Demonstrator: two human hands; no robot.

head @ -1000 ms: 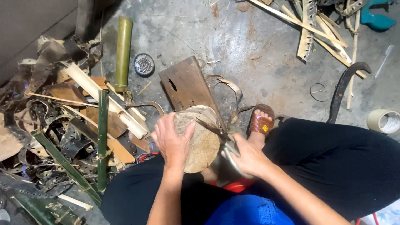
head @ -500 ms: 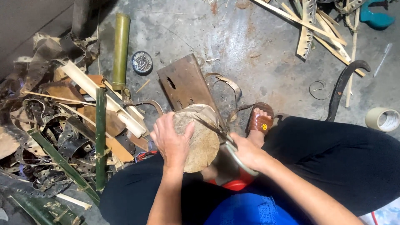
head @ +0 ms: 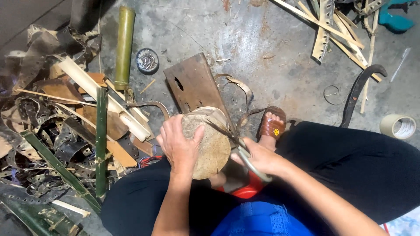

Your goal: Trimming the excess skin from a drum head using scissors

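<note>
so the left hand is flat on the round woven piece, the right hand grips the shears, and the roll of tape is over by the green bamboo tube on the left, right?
Not quite: the head view shows the roll of tape at the far right, away from the green bamboo tube. The rest holds: the left hand rests on the round woven piece, and the right hand grips the shears.

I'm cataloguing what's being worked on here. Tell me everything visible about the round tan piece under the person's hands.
The round tan piece is a rough, pale brown, roughly oval object with a dry, fibrous-looking surface, perhaps a husk or a wood block; I cannot tell which. It sits between the person's knees, overlapping the near end of the brown wooden board. The left hand lies flat on its left side. The right hand holds shears at its right edge, where a thin dark strip crosses it.
</note>
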